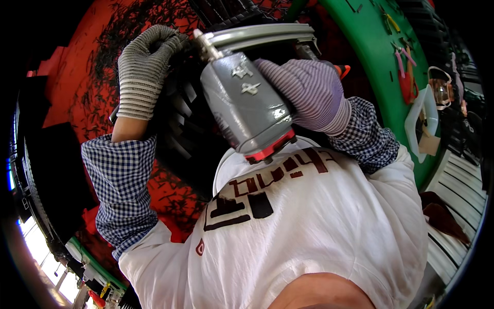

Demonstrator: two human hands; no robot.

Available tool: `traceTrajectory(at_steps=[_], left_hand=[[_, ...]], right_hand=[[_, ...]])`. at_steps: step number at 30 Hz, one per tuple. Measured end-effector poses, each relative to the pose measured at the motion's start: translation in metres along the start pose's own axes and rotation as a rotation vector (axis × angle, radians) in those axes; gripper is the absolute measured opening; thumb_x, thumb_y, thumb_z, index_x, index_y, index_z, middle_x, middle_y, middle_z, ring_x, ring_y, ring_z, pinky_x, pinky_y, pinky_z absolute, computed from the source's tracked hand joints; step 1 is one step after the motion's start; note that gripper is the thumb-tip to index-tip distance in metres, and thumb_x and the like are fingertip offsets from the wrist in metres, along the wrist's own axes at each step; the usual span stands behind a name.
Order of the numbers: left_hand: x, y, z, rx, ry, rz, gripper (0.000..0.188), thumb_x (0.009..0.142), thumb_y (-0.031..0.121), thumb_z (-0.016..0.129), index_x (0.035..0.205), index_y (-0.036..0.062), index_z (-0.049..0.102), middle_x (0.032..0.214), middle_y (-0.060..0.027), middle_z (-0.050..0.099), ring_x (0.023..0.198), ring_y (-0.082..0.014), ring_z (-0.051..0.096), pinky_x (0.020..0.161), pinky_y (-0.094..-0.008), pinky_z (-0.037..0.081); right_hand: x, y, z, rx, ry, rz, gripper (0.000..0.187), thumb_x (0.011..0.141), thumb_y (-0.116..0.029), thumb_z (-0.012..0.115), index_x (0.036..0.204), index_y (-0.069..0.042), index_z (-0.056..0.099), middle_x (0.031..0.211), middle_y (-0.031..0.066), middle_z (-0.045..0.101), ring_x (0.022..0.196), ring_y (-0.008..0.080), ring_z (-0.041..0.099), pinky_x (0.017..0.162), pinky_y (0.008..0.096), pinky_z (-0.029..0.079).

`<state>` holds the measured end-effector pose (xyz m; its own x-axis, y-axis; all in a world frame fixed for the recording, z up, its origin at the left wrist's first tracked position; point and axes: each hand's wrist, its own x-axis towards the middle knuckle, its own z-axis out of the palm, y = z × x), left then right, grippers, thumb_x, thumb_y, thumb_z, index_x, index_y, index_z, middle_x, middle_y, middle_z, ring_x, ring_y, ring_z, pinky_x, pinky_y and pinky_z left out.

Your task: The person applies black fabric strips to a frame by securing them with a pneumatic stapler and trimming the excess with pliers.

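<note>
My right hand [314,92], in a pale striped knit glove, is wrapped round the handle of a grey nail gun [244,98]. The gun has a red end cap towards my chest and a silver nose pointing away from me. A long silver magazine [257,36] runs from the nose to the right, beyond my hand. To the left of the nose is my left hand [146,69], gloved in grey stripes, its fingers bent and pinched at a dark edge. What they hold there is lost in the dark. Black slatted pieces [185,110] lie below, partly hidden by the gun.
Black scraps [110,67] litter a red surface on the left. At the right, a green surface [370,56] carries yellow-handled pliers [392,23], pink-handled pliers [400,59], a red-handled tool [409,87] and a white tray [418,121]. A slatted white surface [453,206] stands at the far right.
</note>
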<state>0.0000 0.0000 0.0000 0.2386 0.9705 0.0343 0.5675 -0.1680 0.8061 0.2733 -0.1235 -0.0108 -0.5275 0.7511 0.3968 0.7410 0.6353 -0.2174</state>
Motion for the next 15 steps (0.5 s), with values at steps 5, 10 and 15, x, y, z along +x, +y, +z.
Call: traceTrajectory(at_steps=[5, 10, 15], left_hand=[[0.005, 0.005, 0.013, -0.009, 0.082, 0.095, 0.013, 0.091, 0.005, 0.069, 0.103, 0.0006, 0.073, 0.092, -0.0059, 0.074, 0.081, -0.0119, 0.068, 0.076, -0.0239, 0.056], [0.009, 0.002, 0.009, -0.027, 0.068, 0.064, 0.017, 0.088, 0.020, 0.076, 0.101, 0.0096, 0.077, 0.086, -0.0046, 0.075, 0.075, -0.0109, 0.070, 0.071, -0.0266, 0.058], [0.010, -0.002, 0.013, -0.077, 0.057, 0.144, 0.017, 0.088, 0.020, 0.076, 0.101, 0.0091, 0.077, 0.087, -0.0046, 0.075, 0.072, -0.0106, 0.069, 0.070, -0.0251, 0.058]], right_hand=[[-0.004, -0.001, 0.007, 0.019, 0.029, -0.039, 0.070, 0.069, -0.029, 0.080, 0.131, -0.007, 0.056, 0.091, 0.0046, 0.066, 0.079, 0.0215, 0.067, 0.066, 0.0352, 0.055], [-0.009, 0.004, 0.009, 0.022, 0.017, 0.014, 0.066, 0.072, -0.032, 0.080, 0.129, -0.008, 0.058, 0.086, 0.0046, 0.065, 0.076, 0.0213, 0.067, 0.065, 0.0347, 0.055], [-0.015, 0.007, 0.008, 0.042, 0.015, 0.059, 0.065, 0.073, -0.036, 0.079, 0.129, -0.010, 0.059, 0.082, 0.0040, 0.066, 0.073, 0.0211, 0.068, 0.063, 0.0343, 0.054]])
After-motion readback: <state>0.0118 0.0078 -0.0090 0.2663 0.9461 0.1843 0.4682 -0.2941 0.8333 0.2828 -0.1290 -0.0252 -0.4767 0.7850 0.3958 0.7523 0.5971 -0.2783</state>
